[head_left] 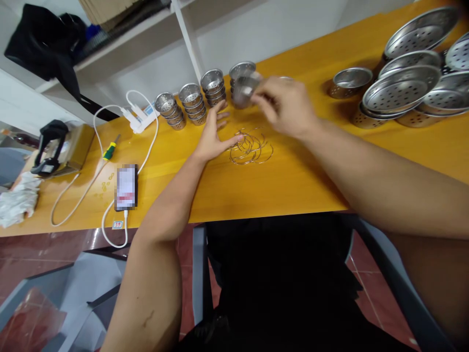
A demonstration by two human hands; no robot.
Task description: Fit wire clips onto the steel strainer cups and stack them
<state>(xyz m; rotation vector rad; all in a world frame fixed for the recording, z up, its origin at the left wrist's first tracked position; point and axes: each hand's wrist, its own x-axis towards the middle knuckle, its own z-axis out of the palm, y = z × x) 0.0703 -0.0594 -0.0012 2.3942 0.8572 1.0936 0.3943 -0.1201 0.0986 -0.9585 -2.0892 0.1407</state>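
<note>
My right hand (284,105) grips the rim of a small metal cup (245,90), blurred by motion, in front of the rightmost small stack of perforated cups (242,67). My left hand (216,132) is open, thumb and fingers spread, with nothing held. Its thumb tip is over the left side of a loose heap of thin wire rings (251,149) on the table. Close beyond my left fingers stands another stack of perforated metal cups (213,85), with two more stacks (192,100) (170,110) to its left.
Larger perforated metal bowls (401,90) are piled at the right of the yellow table (293,181), beside a single cup (351,82). Leftward lie a phone (126,188) on a white cable, a screwdriver (111,148), a power strip (142,120) and a box (78,146). Shelving (183,34) stands behind.
</note>
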